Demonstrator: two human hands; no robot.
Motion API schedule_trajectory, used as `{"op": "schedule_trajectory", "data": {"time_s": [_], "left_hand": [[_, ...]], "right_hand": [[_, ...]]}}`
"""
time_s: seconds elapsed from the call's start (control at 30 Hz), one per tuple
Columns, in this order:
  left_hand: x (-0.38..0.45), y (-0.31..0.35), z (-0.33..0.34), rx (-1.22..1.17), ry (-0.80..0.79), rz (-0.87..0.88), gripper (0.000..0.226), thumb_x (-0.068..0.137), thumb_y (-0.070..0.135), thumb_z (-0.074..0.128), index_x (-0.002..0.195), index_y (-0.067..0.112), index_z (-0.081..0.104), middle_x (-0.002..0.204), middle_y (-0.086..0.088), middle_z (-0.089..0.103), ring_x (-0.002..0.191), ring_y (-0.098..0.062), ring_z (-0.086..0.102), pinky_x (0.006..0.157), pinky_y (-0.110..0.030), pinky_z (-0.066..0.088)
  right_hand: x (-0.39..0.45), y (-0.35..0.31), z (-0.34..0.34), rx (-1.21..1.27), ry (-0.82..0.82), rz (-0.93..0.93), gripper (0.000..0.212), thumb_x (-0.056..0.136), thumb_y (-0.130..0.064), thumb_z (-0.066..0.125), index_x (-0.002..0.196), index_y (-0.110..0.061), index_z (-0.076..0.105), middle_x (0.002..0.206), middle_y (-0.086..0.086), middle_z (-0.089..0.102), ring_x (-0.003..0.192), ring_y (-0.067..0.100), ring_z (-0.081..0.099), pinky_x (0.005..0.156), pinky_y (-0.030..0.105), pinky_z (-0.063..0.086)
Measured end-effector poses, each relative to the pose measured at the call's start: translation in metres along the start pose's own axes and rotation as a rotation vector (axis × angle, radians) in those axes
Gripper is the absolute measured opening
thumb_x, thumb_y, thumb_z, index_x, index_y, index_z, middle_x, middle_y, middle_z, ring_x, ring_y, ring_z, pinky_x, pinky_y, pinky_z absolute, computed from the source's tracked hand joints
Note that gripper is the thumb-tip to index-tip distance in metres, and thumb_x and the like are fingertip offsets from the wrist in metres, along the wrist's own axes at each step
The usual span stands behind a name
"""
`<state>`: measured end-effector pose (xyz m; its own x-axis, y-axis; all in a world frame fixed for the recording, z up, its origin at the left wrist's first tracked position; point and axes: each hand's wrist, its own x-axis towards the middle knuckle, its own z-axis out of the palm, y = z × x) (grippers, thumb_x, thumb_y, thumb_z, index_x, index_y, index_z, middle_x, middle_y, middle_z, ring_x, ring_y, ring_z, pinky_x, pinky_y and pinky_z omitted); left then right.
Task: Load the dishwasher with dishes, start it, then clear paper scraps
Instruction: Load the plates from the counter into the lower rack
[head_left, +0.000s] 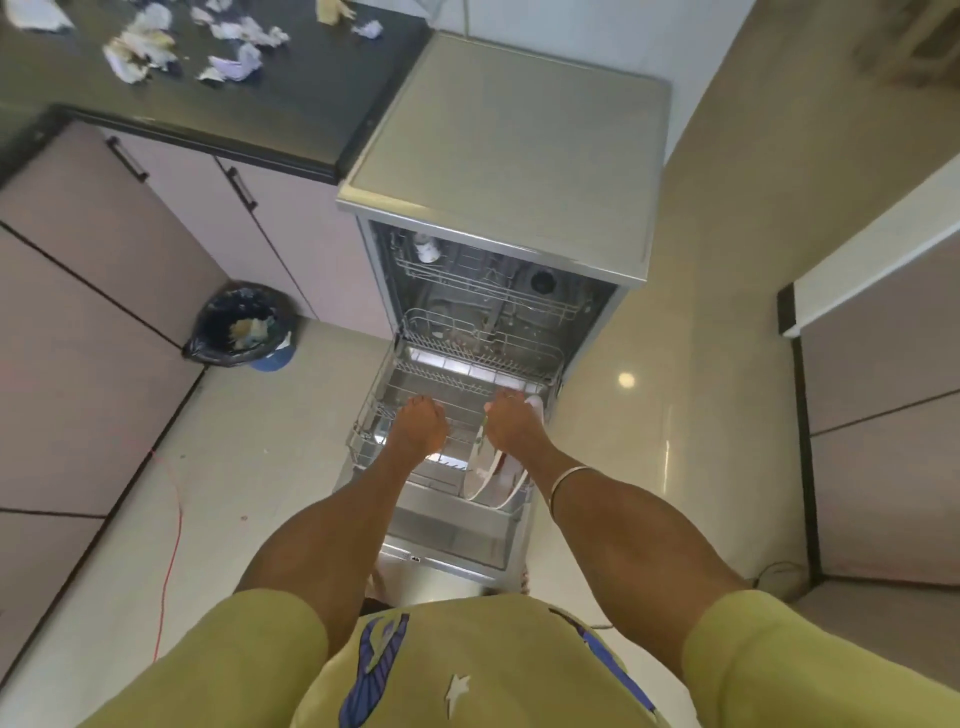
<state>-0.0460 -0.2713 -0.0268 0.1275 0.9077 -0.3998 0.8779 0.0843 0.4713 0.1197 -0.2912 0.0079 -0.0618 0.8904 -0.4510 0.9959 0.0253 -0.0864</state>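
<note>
- The dishwasher (498, 218) stands open beside the dark desk (291, 88), its lower rack (374, 415) pulled out over the dropped door; both hands are down in that rack.
- The right hand (511, 423) looks curled round something pale at the rack's far right corner, probably a dish, though I cannot tell exactly what.
- The left hand (418, 423) has its fingers curled down onto the rack wires; whether it grips them I cannot tell.
- To do this well, I'd say seat the dish upright between tines, clear of its neighbours, with the left hand steadying the rack.
- Count: two white plates (485, 475) on edge nearer the person; one white cup (427, 249) and one dark item in the upper rack.
- Paper scraps (156, 47), roughly a dozen, lie on the desk; one lined bin (241, 325) sits on the floor left of the dishwasher.
</note>
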Motion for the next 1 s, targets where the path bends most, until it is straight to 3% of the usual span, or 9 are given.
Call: {"op": "schedule_trajectory", "data": {"time_s": [0.17, 0.37, 0.57, 0.7, 0.83, 1.0], "left_hand": [[-0.005, -0.056, -0.045, -0.049, 0.050, -0.046, 0.048, 0.102, 0.031, 0.026, 0.114, -0.002, 0.059, 0.114, -0.022, 0.064, 0.102, -0.034, 0.061, 0.092, -0.048, 0.051], [-0.022, -0.141, -0.100, 0.003, 0.064, -0.078, 0.041, 0.104, 0.023, 0.029, 0.124, -0.005, 0.053, 0.130, -0.025, 0.055, 0.121, -0.039, 0.051, 0.105, -0.047, 0.040], [-0.035, -0.230, -0.157, -0.023, 0.172, -0.131, 0.044, 0.105, 0.027, 0.027, 0.126, -0.003, 0.052, 0.133, -0.024, 0.054, 0.124, -0.038, 0.050, 0.107, -0.046, 0.039], [-0.040, -0.281, -0.191, -0.071, 0.207, -0.193, 0.043, 0.105, 0.027, 0.028, 0.119, -0.005, 0.054, 0.127, -0.026, 0.057, 0.119, -0.042, 0.053, 0.101, -0.051, 0.042], [-0.039, -0.317, -0.227, -0.105, 0.260, -0.254, 0.036, 0.103, 0.021, 0.032, 0.112, -0.005, 0.056, 0.115, -0.025, 0.061, 0.106, -0.040, 0.058, 0.089, -0.046, 0.046], [-0.028, -0.344, -0.268, -0.071, 0.319, -0.228, 0.034, 0.103, 0.016, 0.033, 0.116, -0.007, 0.055, 0.120, -0.029, 0.058, 0.110, -0.044, 0.055, 0.093, -0.048, 0.044]], "right_hand": [[0.018, -0.062, -0.002, 0.014, 0.031, -0.046, 0.034, 0.097, -0.016, 0.039, 0.123, -0.004, 0.059, 0.128, 0.018, 0.051, 0.121, 0.034, 0.044, 0.101, 0.047, 0.040], [0.055, -0.179, 0.006, 0.099, 0.056, -0.054, 0.049, 0.093, -0.021, 0.041, 0.133, 0.006, 0.049, 0.137, 0.024, 0.047, 0.129, 0.037, 0.041, 0.109, 0.047, 0.035], [0.055, -0.296, -0.010, 0.157, 0.057, -0.092, 0.042, 0.094, -0.013, 0.043, 0.132, 0.002, 0.051, 0.134, 0.017, 0.050, 0.125, 0.035, 0.046, 0.103, 0.043, 0.041], [0.071, -0.341, -0.022, 0.148, 0.079, -0.124, 0.047, 0.094, -0.013, 0.042, 0.138, 0.003, 0.041, 0.141, 0.018, 0.043, 0.130, 0.034, 0.040, 0.108, 0.044, 0.039], [0.089, -0.375, -0.034, 0.108, 0.081, -0.160, 0.047, 0.096, -0.016, 0.043, 0.140, 0.002, 0.038, 0.140, 0.017, 0.042, 0.131, 0.032, 0.039, 0.107, 0.044, 0.037], [0.113, -0.404, -0.041, 0.094, 0.090, -0.198, 0.052, 0.097, -0.017, 0.043, 0.144, 0.002, 0.033, 0.146, 0.016, 0.038, 0.135, 0.032, 0.035, 0.109, 0.043, 0.033]]}}
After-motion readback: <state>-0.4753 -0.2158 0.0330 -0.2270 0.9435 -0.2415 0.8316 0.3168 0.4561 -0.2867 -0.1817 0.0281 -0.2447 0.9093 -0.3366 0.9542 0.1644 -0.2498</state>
